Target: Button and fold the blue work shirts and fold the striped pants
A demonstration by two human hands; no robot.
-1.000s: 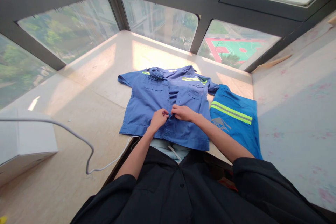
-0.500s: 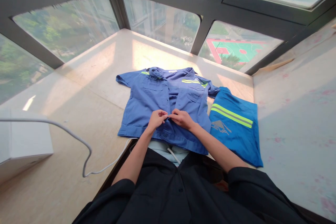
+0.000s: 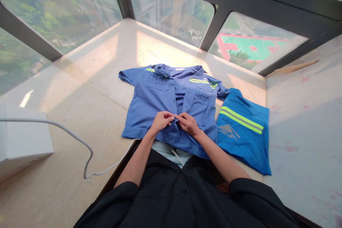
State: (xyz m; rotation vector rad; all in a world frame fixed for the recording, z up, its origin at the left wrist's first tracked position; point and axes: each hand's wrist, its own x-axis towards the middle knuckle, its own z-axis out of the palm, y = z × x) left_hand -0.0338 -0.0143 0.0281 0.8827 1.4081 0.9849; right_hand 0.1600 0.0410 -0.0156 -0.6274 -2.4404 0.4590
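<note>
the blue short-sleeved cloth shirt (image 3: 162, 101) should handle light and limp; hold its front edges. left hand (image 3: 161, 121) and right hand (image 3: 189, 124) pinch it there.

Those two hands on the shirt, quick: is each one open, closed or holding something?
Left hand: closed, pinching the blue shirt at its front opening.
Right hand: closed, pinching there too.

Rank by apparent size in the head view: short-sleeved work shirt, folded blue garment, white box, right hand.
1. Short-sleeved work shirt
2. Folded blue garment and white box: too close to rank; the frame cuts the box
3. Right hand
</note>
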